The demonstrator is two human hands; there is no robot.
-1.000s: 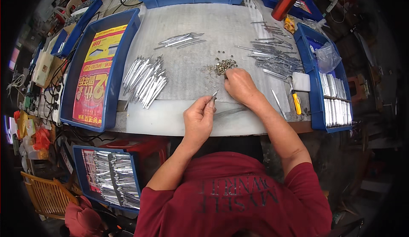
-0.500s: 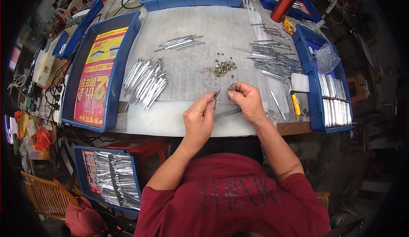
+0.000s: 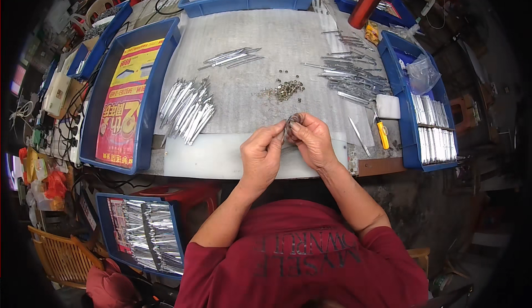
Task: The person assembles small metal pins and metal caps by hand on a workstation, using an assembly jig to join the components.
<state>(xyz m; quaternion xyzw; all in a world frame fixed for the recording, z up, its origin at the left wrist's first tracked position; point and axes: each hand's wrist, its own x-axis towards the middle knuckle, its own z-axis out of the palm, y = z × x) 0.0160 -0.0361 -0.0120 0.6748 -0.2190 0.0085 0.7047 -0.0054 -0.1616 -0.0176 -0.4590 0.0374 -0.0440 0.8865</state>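
Over the near edge of the work surface, my left hand pinches a thin dark metal piece, mostly hidden by the fingers. My right hand meets it at the fingertips, closed in a pinch; whatever is in it is too small or covered to make out. Just beyond the hands lies a pile of small brass-coloured round parts. Slim silver metal strips are heaped to the left, with a smaller bunch farther back. Greyer metal strips lie scattered at the right.
Blue trays stand at left, back and right. A yellow-handled tool, a white block and a single strip lie right of my hands. A red cylinder stands behind. Another strip-filled tray sits lower left.
My right hand has moved left, closing the gap, and its fingertips now meet those of my left hand at the metal piece. The left hand has barely shifted.
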